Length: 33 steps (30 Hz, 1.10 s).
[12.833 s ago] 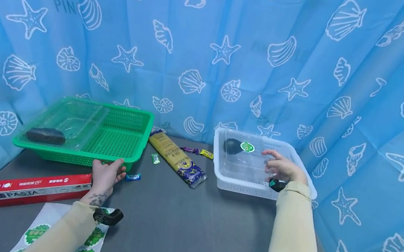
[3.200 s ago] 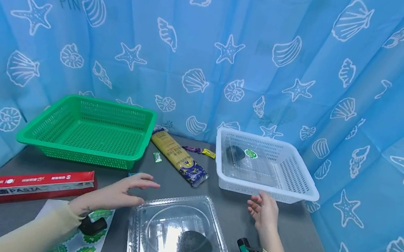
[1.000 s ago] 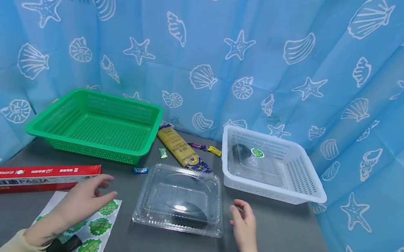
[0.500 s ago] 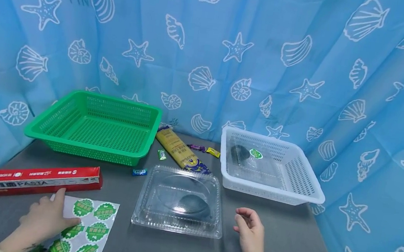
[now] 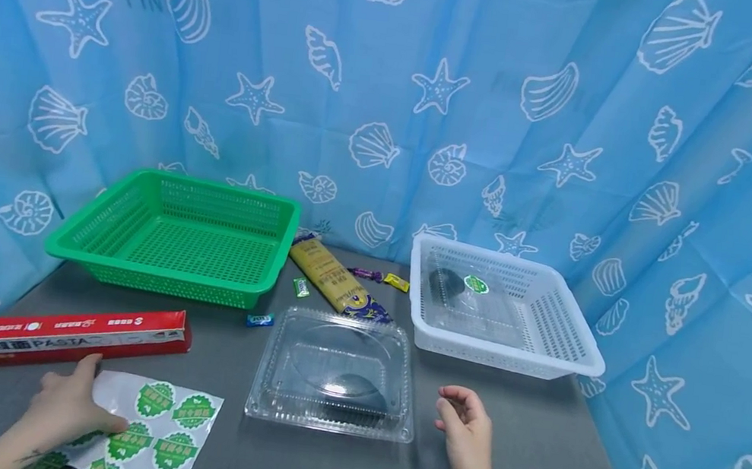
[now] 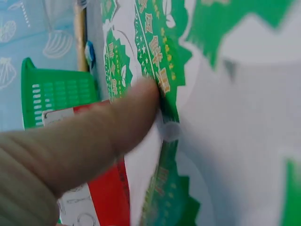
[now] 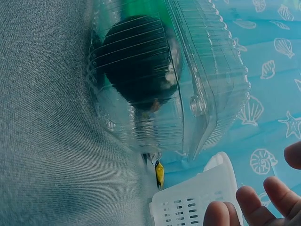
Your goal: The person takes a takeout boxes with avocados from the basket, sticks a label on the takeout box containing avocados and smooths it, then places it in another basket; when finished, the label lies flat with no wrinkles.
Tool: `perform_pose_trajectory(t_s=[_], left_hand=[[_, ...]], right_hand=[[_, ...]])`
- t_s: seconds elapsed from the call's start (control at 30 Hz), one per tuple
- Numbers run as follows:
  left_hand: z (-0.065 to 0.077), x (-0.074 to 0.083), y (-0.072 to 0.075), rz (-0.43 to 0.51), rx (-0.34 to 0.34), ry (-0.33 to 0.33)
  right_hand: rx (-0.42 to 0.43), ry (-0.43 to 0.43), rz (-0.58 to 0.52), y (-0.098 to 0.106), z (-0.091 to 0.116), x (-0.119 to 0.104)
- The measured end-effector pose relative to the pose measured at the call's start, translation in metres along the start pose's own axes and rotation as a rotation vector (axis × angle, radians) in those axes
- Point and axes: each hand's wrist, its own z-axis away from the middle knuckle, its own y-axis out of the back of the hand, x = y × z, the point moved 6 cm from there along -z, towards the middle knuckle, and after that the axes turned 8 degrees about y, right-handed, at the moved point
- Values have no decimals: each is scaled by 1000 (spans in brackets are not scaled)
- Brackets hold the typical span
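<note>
My left hand (image 5: 61, 402) pinches the left edge of a white sheet (image 5: 141, 428) of round green stickers. In the left wrist view its thumb (image 6: 108, 127) lies on the sticker face, and the sheet buckles there. A closed clear plastic clamshell box (image 5: 336, 372) sits in the middle of the table. Inside it is a dark, smooth, rounded thing (image 7: 138, 61), paler at one end. To the right of the box my right hand (image 5: 464, 439) hovers with loosely curled fingers, holding nothing; in the right wrist view only some fingertips (image 7: 249, 202) show.
A white basket (image 5: 500, 358) at right holds another clear box with a green sticker (image 5: 477, 284). A green basket (image 5: 165, 277) stands back left, behind a red pasta box (image 5: 62, 335). A yellow pasta packet (image 5: 331, 272) and several wrapped candies (image 5: 260, 319) lie between the baskets.
A clear box left the green basket for the table's middle. The left hand moved down onto the sticker sheet, which has shifted and bent at its edge. The right hand stays beside the box.
</note>
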Motion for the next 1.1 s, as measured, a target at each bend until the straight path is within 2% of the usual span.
perform_pose_trajectory(t_s=[0.13, 0.23, 0.3, 0.37, 0.47, 0.57, 0.67, 0.73, 0.83, 0.93, 0.97, 1.0, 1.07, 1.1], left_hand=[[3, -3, 7, 77, -5, 18], [12, 2, 18, 117, -31, -39], [21, 8, 26, 198, -68, -112], [33, 15, 33, 344, -125, -188], [54, 29, 41, 656, -195, -296], [73, 50, 49, 944, -203, -418], [90, 78, 54, 1147, -143, -531], [98, 95, 52, 1229, -62, -562], [101, 117, 43, 1222, 119, -575], [86, 131, 20, 1239, 243, -688], [87, 138, 15, 1243, 263, -722], [85, 145, 8, 1268, 258, -801], [96, 161, 1, 1271, 239, -890], [109, 171, 1, 1239, 236, -897]], right_hand=[[19, 5, 0, 2, -1, -1], [40, 20, 3, 5, -2, -5], [52, 29, 1, 7, -3, -7], [59, 50, -3, 8, -3, -11], [70, 95, -26, 10, -4, -19], [73, 174, -69, 9, -4, -35], [54, 323, -137, 2, -2, -60], [15, 456, -151, -7, 3, -82], [-68, 707, -145, -27, 15, -120], [-146, 959, -132, -52, 29, -154], [-169, 1033, -129, -61, 34, -163], [-184, 1093, -116, -69, 37, -171], [-193, 1166, -59, -85, 42, -182], [-189, 1178, -15, -91, 43, -185]])
